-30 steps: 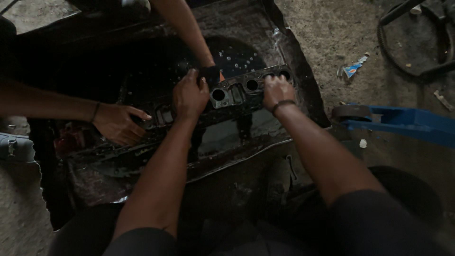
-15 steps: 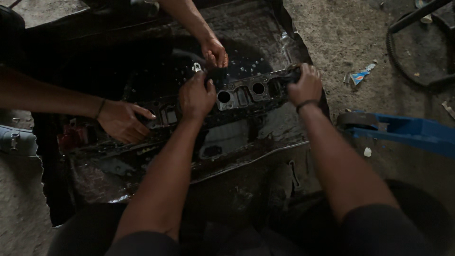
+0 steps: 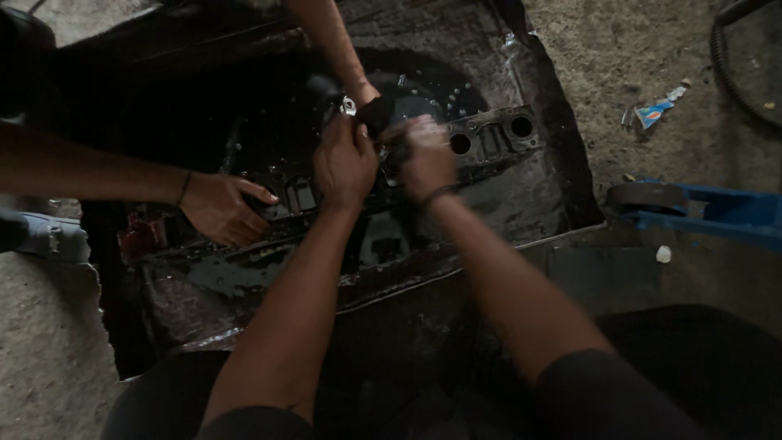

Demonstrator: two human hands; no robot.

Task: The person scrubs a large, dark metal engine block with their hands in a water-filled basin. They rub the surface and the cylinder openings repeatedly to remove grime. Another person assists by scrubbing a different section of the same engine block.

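A long dark oily metal engine part [image 3: 489, 137] with round holes lies across a wet black sheet [image 3: 521, 204] on the ground. My left hand [image 3: 344, 163] grips the part near its middle, next to a small shiny nut [image 3: 349, 104]. My right hand [image 3: 425, 159], blurred by motion, rests on the part just right of the left hand; what its fingers hold I cannot tell. Another person's hand [image 3: 221, 208] presses on the part's left end, and a second arm from above puts a hand [image 3: 363, 94] beside the nut.
A blue metal tool with a dark wheel [image 3: 692, 213] lies on the concrete at the right. A small torn wrapper [image 3: 654, 112] sits further back. A grey shoe [image 3: 45, 236] is at the left edge. A dark hoop [image 3: 745, 73] curves at the top right.
My right hand has left the part's right end and come to the middle beside my left hand. The view has shifted, so everything sits further right.
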